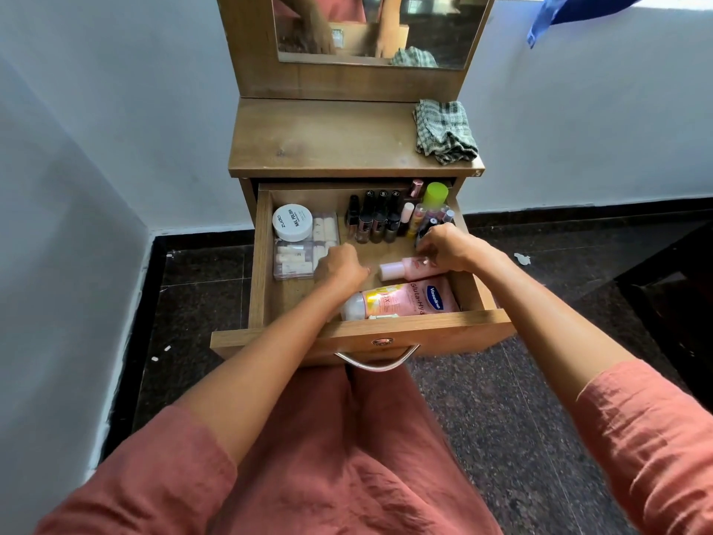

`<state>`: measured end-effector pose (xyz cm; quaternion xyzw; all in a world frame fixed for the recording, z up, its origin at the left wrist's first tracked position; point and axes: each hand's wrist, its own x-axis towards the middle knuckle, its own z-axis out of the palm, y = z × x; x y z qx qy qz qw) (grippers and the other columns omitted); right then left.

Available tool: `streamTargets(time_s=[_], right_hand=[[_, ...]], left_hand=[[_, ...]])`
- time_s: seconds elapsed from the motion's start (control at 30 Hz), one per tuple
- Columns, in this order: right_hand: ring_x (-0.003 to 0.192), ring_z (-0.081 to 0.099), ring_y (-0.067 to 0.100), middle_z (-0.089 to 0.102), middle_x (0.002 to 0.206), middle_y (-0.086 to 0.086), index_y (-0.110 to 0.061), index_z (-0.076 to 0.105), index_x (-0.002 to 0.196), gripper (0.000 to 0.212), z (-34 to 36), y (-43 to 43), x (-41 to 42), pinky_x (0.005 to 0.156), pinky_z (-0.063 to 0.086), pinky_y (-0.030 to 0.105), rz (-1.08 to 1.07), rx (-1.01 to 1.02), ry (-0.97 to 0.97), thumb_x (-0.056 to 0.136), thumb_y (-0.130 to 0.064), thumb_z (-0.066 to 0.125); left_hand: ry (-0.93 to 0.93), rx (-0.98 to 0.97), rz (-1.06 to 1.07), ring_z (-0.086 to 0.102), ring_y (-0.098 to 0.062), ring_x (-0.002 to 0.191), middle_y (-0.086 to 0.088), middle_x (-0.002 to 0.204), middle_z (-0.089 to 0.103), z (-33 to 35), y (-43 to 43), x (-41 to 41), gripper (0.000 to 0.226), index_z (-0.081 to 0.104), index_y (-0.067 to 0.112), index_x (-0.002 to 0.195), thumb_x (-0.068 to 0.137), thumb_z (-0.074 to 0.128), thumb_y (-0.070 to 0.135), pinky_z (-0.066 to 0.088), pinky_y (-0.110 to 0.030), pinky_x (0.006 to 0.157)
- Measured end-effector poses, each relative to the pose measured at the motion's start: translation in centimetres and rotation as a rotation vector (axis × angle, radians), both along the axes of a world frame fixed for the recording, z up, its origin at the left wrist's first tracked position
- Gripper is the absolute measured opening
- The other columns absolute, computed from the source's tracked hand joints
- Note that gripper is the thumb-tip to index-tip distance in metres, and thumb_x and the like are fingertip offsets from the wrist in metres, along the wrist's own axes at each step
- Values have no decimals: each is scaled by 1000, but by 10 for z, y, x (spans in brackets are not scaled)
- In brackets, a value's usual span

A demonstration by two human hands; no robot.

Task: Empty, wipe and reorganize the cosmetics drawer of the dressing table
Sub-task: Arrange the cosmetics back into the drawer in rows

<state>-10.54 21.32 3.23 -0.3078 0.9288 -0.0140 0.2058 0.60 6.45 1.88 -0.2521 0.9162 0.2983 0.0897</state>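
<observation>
The wooden drawer (266, 264) of the dressing table stands pulled out and holds cosmetics. A white nail polish remover jar (292, 222) sits on a clear box of small white pieces (293, 260) at the left. Several dark nail polish bottles (376, 218) stand in rows at the back, beside a green-capped bottle (435, 194). A pink Vaseline lotion bottle (409, 301) lies along the front. My right hand (447, 247) grips a small pink bottle (401, 268) lying on its side. My left hand (341, 266) is curled on the drawer floor next to that bottle's cap; nothing shows in it.
A green checked cloth (445, 133) lies crumpled on the right of the table top (328, 137). A mirror (378, 28) rises behind. White walls close in at the left and back. Dark speckled floor (501, 399) and a dark piece of furniture (679, 303) are at the right.
</observation>
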Motion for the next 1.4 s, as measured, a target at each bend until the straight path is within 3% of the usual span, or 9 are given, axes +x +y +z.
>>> streamTargets(time_s=[0.17, 0.33, 0.5, 0.6, 0.77, 0.9, 1.03, 1.2, 1.4], right_hand=[[90, 66, 22, 69, 98, 11, -4, 70, 96, 20, 3, -2, 24, 82, 53, 30, 39, -165, -31, 79, 4, 61], [100, 63, 22, 67, 110, 8, -9, 68, 106, 30, -5, 0, 44, 92, 51, 38, 89, -136, -93, 79, 4, 61], [102, 63, 24, 66, 113, 8, -11, 68, 107, 33, -7, 0, 43, 91, 52, 41, 89, -116, -84, 79, 4, 59], [101, 63, 24, 66, 111, 10, -8, 67, 107, 29, -3, 2, 46, 91, 52, 37, 52, -152, -99, 80, 2, 62], [91, 65, 22, 67, 105, 11, -4, 68, 99, 17, 14, 13, 75, 85, 54, 30, -160, -560, -26, 83, -4, 63], [78, 62, 16, 67, 87, 3, -5, 71, 87, 12, 18, 20, 120, 71, 45, 7, -166, -843, 158, 79, 1, 65], [73, 57, 9, 64, 82, 0, -6, 69, 84, 9, 9, 26, 161, 69, 46, 15, -150, -981, 263, 78, -3, 62], [82, 62, 15, 67, 85, 3, -12, 68, 85, 13, -30, 33, 194, 75, 48, 24, -193, -905, 215, 80, -13, 56], [94, 61, 17, 70, 97, -2, -20, 69, 94, 30, -67, 32, 204, 84, 41, 25, -120, -642, 286, 76, -27, 45]], left_hand=[[-149, 101, -41, 65, -32, 94, -17, 105, 64, 5, -8, 14, 36, 56, -1, 106, 85, 62, 28, 52, -34, 82], [-116, 232, 11, 64, -33, 97, -19, 111, 63, 3, -9, 18, 41, 55, -3, 109, 80, 70, 22, 53, -41, 88], [-96, 258, 25, 64, -33, 96, -19, 110, 63, 4, -8, 22, 37, 56, -2, 107, 81, 68, 20, 53, -41, 88], [-93, 147, -3, 62, -32, 98, -16, 109, 64, 8, -8, 27, 34, 58, 2, 106, 83, 65, 27, 51, -34, 84], [182, 51, -1, 62, -22, 99, -4, 109, 67, 30, 5, 49, 23, 62, 15, 107, 89, 56, 27, 47, -31, 80], [502, 123, 0, 63, -15, 92, 1, 99, 68, 42, 27, 84, 14, 64, 18, 98, 88, 53, 14, 51, -34, 82], [700, 141, -66, 59, -6, 85, 0, 95, 69, 28, 45, 123, 18, 63, 14, 101, 85, 56, 10, 46, -23, 77], [612, 3, -221, 62, -10, 89, 4, 95, 68, -20, 47, 146, 23, 63, 19, 99, 79, 52, 16, 49, -26, 76], [516, -301, -387, 67, -11, 73, 8, 85, 69, -53, 38, 144, 31, 69, 23, 92, 75, 43, 25, 54, -20, 60]])
